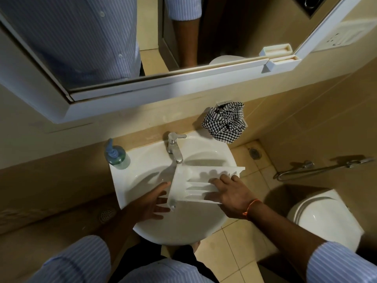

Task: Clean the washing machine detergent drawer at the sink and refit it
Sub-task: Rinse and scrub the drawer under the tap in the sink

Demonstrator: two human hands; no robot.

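Note:
The white plastic detergent drawer [189, 178] lies across the white sink [146, 160], its ribbed compartments facing up, just below the chrome tap [174, 148]. My right hand [230, 193] rests on the drawer's right part with fingers spread flat over the ribs. My left hand [153, 201] is at the drawer's left end, fingers straight and reaching under or against its edge. No water stream is visible from the tap.
A blue-green soap dispenser [116, 156] stands on the sink's back left corner. A black-and-white checked cloth [226, 121] hangs on the wall behind right. A toilet [326, 215] sits at the right, a hose sprayer [318, 167] above it. The mirror [102, 48] hangs above.

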